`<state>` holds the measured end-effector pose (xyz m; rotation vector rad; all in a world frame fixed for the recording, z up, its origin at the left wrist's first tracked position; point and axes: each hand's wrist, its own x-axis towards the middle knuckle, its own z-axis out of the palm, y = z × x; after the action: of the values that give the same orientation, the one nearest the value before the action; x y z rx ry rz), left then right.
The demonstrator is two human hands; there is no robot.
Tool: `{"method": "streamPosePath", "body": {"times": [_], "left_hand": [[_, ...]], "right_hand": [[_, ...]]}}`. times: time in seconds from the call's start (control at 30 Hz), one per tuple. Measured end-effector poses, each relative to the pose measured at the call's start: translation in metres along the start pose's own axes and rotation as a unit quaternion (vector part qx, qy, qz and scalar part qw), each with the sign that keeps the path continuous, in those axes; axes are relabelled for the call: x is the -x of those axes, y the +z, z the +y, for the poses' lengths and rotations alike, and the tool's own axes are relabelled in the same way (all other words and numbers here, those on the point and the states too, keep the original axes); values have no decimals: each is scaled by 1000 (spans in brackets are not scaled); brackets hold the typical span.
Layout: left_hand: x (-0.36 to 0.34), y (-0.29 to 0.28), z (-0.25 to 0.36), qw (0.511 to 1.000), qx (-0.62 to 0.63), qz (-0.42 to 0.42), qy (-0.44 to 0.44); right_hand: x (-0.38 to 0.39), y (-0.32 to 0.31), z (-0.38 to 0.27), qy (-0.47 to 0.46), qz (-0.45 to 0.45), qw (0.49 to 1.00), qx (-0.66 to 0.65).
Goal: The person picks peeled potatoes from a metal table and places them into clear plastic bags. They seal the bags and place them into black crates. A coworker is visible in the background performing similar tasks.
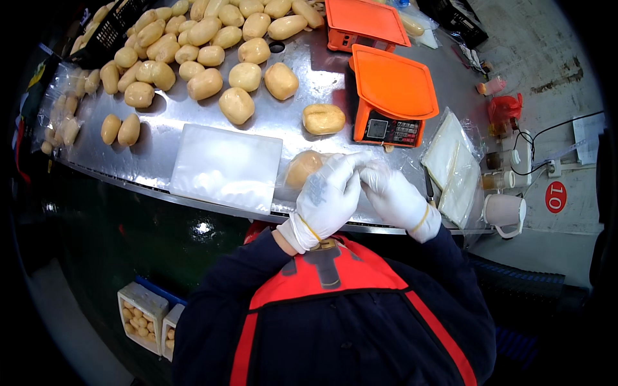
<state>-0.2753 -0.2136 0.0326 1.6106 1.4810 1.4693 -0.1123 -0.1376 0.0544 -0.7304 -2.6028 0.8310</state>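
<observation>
My left hand (327, 196), in a white glove, and my right hand (394, 196), gloved the same way, meet at the table's near edge. The fingers of both are pinched closed at what looks like the gathered mouth of a clear plastic bag. A peeled potato (302, 168) lies in that bag on the metal table, beside my left hand. The bag's film is hard to make out, and the fingertips partly cover it. Just left lies a flat stack of clear plastic bags (225, 166). A single potato (323, 119) sits beyond my hands.
An orange digital scale (394, 83) stands beyond my right hand, with a second orange scale (367, 24) behind it. Many potatoes (205, 83) cover the far left. Bagged potatoes (62, 122) lie at the left edge. White packs (454, 167) and a white mug (504, 213) are at right.
</observation>
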Motion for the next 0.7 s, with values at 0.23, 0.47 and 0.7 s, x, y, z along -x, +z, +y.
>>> {"method": "streamPosePath", "body": {"times": [0.23, 0.47, 0.7], "left_hand": [[24, 28, 9, 998, -24, -42, 39], [52, 53, -3, 984, 78, -157, 16], [24, -11, -80, 984, -37, 39, -168]], "right_hand": [[40, 12, 21, 216, -223, 940, -142], [11, 91, 22, 204, -27, 957, -206], [1, 110, 21, 325, 27, 872, -365]]}}
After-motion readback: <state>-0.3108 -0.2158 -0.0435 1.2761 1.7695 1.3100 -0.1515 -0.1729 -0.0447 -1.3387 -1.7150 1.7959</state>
